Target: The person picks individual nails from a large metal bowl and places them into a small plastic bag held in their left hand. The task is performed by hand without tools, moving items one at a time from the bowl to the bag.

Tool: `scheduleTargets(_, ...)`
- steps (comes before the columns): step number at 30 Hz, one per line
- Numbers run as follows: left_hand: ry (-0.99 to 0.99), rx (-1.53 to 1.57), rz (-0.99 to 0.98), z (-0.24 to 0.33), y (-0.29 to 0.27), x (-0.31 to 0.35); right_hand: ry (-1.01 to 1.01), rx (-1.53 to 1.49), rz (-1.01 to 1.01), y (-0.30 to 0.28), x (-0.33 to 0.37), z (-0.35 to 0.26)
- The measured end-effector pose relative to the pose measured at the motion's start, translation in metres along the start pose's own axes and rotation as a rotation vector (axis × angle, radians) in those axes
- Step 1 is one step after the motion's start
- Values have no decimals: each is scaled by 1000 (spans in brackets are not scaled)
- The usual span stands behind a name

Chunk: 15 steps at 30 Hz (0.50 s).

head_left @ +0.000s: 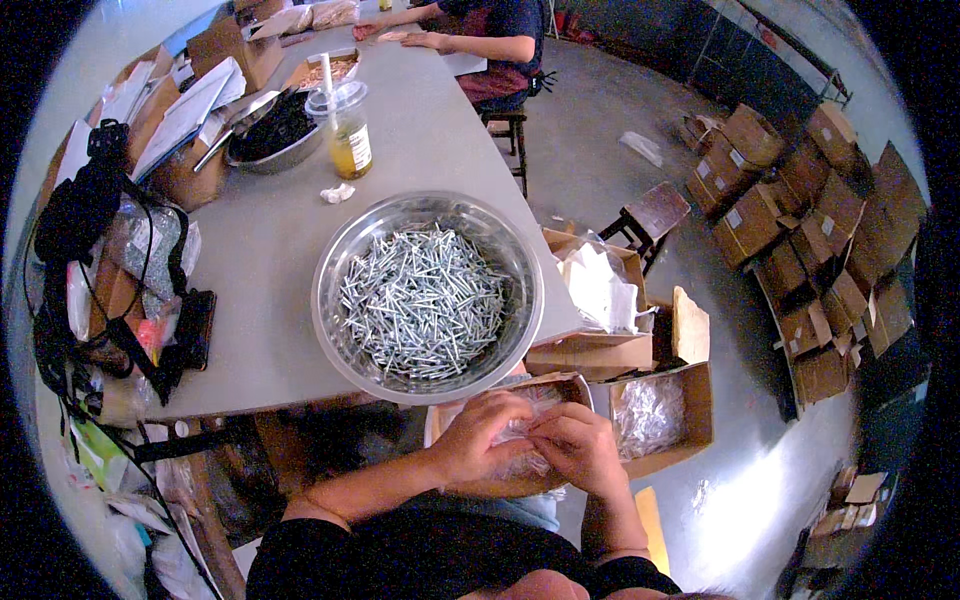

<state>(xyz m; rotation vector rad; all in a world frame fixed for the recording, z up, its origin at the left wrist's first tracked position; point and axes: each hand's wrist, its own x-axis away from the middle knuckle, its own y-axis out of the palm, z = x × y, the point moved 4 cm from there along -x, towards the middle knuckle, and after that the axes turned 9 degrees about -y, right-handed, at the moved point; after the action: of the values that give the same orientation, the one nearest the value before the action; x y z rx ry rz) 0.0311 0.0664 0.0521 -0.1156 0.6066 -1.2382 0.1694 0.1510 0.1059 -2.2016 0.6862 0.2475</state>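
Observation:
My left hand (487, 432) and my right hand (580, 445) meet over an open cardboard box (500, 488) at the table's near edge. Fingers of both hands are closed in a pinch on a small clear plastic bag (515, 432), mostly hidden by the fingers. More clear plastic lies in the box beneath. Just beyond my hands, a large round metal bowl (330, 335) stands on the grey table (265, 330). It is heaped with silvery screws or nails (425, 300); their exact kind is too small to tell.
Right of my hands, another cardboard box (700, 425) holds clear plastic bags. A lidded drink cup (350, 140) with a straw stands behind the bowl. Bags and a black strap (85, 215) crowd the left edge. Across the table sits another person (500, 50); flattened cartons (820, 240) stack at right.

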Motion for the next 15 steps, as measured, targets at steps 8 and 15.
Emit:
scheduleTargets(8,-30,94,-51,-5,-1,6,190,-136,-67,4,6,6)
scheduleTargets(15,-84,95,-70,2,5,5,102,-137,-105,11,15,11)
